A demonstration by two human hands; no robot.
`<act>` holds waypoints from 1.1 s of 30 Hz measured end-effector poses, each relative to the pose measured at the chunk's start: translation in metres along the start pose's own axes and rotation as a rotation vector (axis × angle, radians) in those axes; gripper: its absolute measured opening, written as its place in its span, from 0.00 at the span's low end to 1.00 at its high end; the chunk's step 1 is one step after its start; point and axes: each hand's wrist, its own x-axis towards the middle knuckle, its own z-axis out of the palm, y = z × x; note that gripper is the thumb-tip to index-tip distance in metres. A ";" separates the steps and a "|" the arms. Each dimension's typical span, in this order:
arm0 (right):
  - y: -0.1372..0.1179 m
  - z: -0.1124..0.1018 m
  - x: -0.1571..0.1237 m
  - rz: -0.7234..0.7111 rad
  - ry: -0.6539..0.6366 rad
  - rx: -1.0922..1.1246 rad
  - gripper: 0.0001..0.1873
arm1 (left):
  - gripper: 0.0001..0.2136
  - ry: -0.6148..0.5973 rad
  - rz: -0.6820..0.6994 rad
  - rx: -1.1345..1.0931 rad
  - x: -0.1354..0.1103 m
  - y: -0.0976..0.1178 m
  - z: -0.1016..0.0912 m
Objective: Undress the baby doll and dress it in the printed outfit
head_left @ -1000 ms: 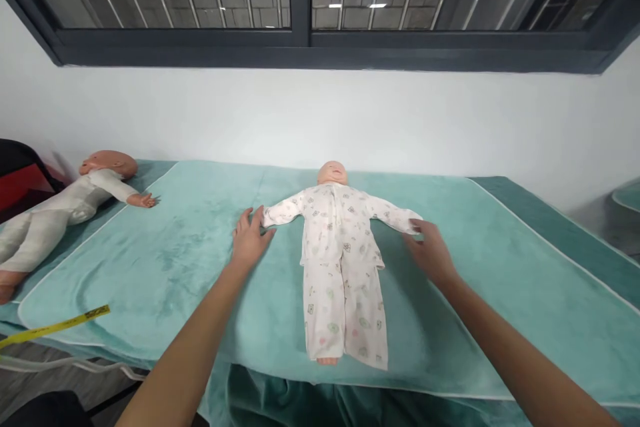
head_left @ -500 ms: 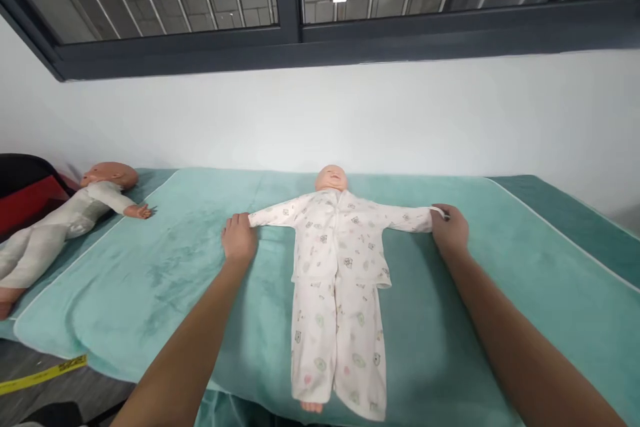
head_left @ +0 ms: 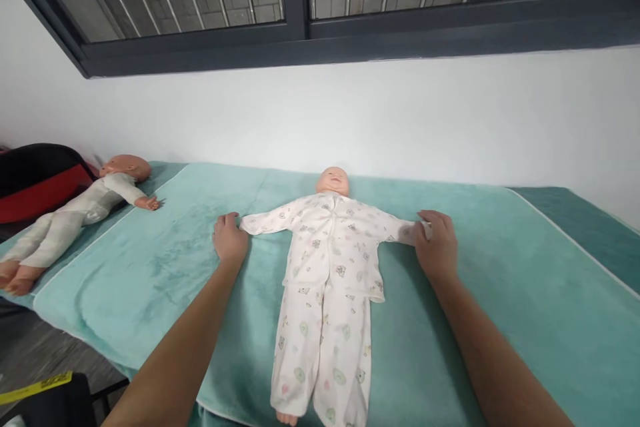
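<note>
A baby doll (head_left: 325,260) in white printed pyjamas lies face up on a teal blanket (head_left: 525,293), arms spread sideways. My left hand (head_left: 229,239) is closed on the cuff of the doll's sleeve at the left. At the other sleeve end, my right hand (head_left: 436,240) curls over and pinches the cuff. Both forearms reach in from the bottom of the view.
A second doll (head_left: 75,213) in plain white clothes lies at the far left of the table, next to a red and black bag (head_left: 40,180). A white wall and dark window frame stand behind. A yellow tape (head_left: 35,388) runs along the floor at lower left.
Both hands went from lying near the sleeves to gripping the cuffs and drew the doll's arms out straight. The right sleeve end has since come slightly inward. The view shifted closer.
</note>
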 end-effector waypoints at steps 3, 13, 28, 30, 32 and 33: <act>-0.043 0.013 -0.001 -0.011 -0.135 0.177 0.14 | 0.22 0.061 -0.016 -0.107 -0.001 -0.003 -0.006; -0.152 0.074 0.038 0.144 -0.509 0.022 0.10 | 0.13 -0.073 0.319 -0.511 -0.015 0.099 0.000; -0.144 0.079 0.032 0.390 -0.342 0.561 0.11 | 0.07 -0.611 0.235 -1.078 -0.002 0.176 0.008; -0.144 0.080 0.033 0.399 -0.349 0.575 0.10 | 0.07 -0.671 0.226 -1.129 -0.001 0.176 0.010; -0.142 0.081 0.033 0.413 -0.354 0.583 0.09 | 0.07 -0.695 0.220 -1.154 0.000 0.178 0.010; -0.142 0.081 0.033 0.416 -0.355 0.588 0.09 | 0.07 -0.697 0.214 -1.159 0.001 0.178 0.010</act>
